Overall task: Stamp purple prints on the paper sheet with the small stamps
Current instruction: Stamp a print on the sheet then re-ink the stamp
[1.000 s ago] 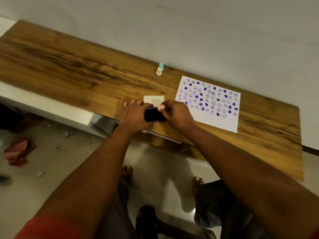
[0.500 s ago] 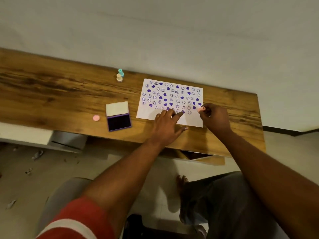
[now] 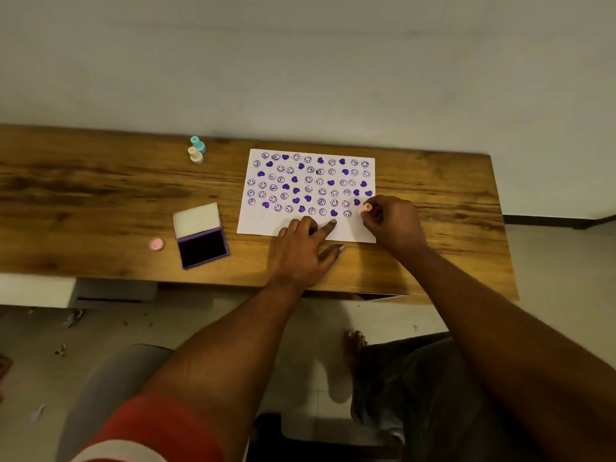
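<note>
A white paper sheet (image 3: 263, 225) lies on the wooden table (image 3: 100, 195), covered with several purple smiley and heart prints. My right hand (image 3: 393, 221) grips a small pink stamp (image 3: 366, 208) and holds it against the sheet's right edge near the lower rows. My left hand (image 3: 303, 248) lies flat on the sheet's front edge, fingers spread, holding nothing. An open purple ink pad (image 3: 201, 236) sits to the left of the sheet, lid folded back. A pink stamp cap (image 3: 156, 244) lies beside it.
Two more small stamps, one teal (image 3: 197, 143) and one cream (image 3: 195, 155), stand upright near the wall behind the ink pad. The table's front edge runs just below my wrists. A white wall backs the table. A grey chair (image 3: 110, 388) is below.
Both hands left the ink pad and went right to the sheet. My right hand carried the pink stamp to the sheet's right edge; my left hand settled flat on the front edge.
</note>
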The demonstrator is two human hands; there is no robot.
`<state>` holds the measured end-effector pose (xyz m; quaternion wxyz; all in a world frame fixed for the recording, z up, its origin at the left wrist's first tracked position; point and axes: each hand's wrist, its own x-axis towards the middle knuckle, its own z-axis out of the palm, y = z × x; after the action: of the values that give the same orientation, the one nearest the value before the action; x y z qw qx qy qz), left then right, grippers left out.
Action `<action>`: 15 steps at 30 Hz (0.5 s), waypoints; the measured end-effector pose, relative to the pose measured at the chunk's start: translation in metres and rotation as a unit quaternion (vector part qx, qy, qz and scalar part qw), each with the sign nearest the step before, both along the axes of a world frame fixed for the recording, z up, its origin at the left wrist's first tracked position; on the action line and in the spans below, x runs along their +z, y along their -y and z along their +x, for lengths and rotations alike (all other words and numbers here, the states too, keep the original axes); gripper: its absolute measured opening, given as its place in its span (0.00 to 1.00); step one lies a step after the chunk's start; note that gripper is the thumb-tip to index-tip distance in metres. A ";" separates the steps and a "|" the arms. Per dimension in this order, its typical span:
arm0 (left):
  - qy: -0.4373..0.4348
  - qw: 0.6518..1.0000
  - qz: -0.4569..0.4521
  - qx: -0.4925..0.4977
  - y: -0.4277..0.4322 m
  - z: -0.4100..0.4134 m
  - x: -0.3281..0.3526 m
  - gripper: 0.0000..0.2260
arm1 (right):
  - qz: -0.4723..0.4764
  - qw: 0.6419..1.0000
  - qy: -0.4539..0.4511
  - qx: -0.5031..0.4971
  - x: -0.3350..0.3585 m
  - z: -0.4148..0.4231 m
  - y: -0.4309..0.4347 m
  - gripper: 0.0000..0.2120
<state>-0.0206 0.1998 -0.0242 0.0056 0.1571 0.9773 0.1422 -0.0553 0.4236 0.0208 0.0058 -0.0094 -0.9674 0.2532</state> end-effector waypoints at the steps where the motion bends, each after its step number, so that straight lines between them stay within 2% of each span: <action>1: -0.003 1.000 0.000 0.000 0.001 -0.001 -0.001 0.30 | 0.000 1.000 0.001 0.001 0.000 0.000 0.000 0.14; 4: -0.010 1.000 -0.003 0.003 0.001 -0.001 -0.001 0.30 | -0.006 1.000 -0.013 0.009 0.003 0.000 0.002 0.13; 9: -0.014 1.000 -0.001 0.000 0.001 0.000 -0.001 0.30 | -0.041 0.992 -0.121 0.002 0.015 -0.008 0.008 0.08; 11: -0.017 1.000 -0.003 0.000 0.001 0.000 -0.001 0.30 | -0.022 0.995 -0.098 0.009 0.008 -0.007 0.008 0.09; 13: -0.020 1.000 -0.004 0.001 0.001 0.000 -0.001 0.30 | 0.006 1.000 -0.019 0.022 -0.005 -0.002 0.010 0.13; 15: -0.020 1.000 0.000 0.003 0.002 0.000 -0.001 0.30 | 0.023 0.999 0.014 0.022 -0.013 -0.001 0.012 0.16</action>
<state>-0.0207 0.1974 -0.0253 -0.0140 0.1569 0.9777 0.1391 -0.0566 0.4118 0.0082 -0.0134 0.0088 -0.9729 0.2307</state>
